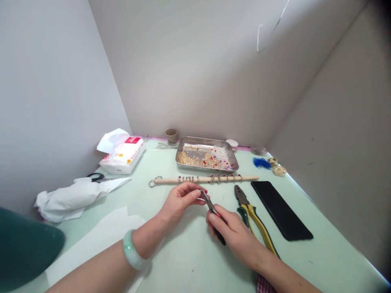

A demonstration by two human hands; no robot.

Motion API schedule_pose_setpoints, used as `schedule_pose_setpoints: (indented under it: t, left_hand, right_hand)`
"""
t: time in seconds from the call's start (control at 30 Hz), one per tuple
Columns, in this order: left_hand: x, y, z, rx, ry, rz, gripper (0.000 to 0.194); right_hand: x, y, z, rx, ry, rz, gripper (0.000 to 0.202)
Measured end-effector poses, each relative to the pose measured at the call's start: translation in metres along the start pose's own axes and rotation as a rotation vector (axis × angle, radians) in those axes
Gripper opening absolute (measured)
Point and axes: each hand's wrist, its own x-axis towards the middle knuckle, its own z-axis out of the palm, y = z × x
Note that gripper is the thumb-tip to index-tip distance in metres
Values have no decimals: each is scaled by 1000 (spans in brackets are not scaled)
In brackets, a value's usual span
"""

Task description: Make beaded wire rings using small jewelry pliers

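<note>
Several rings (219, 179) were already carried on a pale rod, while many loose beads had been left unused, so the work was judged to be only partway along. From the left, a white bundle (67, 199) was seen near the surface's (171, 264) left edge, and a tissue pack (124, 156) was set toward the rear left corner. The rod (203, 180) was laid roughly parallel to the rear edge, in front of a metal tray (198, 167); its right end was bare of rings, and by its left end two larger loops were seen, though whether they were threaded on it could not be told. In front of the rod, a small piece (201, 191) was pinched between thumb and fingers by the left hand (180, 201); it was too small to be made out. In the tray, near the rear edge, gold, red and clear beads (186, 158) were spread loose. The slim pliers (213, 209) were gripped in the closed right hand (230, 228), their tips brought to the pinched piece, which was judged to be unfinished. Farther right, larger pliers (251, 209) were laid down unheld, beside a flat black object (281, 210) near the right edge.
</note>
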Motion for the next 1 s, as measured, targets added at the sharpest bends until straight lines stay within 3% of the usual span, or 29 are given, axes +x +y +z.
schedule_pose_setpoints:
  t: [0.23,0.57,0.67,0.83,1.0]
  left_hand:
    - [-4,-2,10,-35,52,-9,17]
    - [-3,-5,12,-59,91,-51,20]
    - [-3,-4,11,-88,75,-78,19]
    - [-2,-4,8,-106,63,-20,14]
    - [-1,-5,5,-74,62,-2,14]
  right_hand:
    - [-4,1,7,-558,198,-79,26]
    - [1,11,15,-784,354,-116,16]
    - [3,9,13,-703,311,-81,19]
    - [3,3,2,-307,79,-21,25]
    - [2,0,-1,-164,30,-7,27]
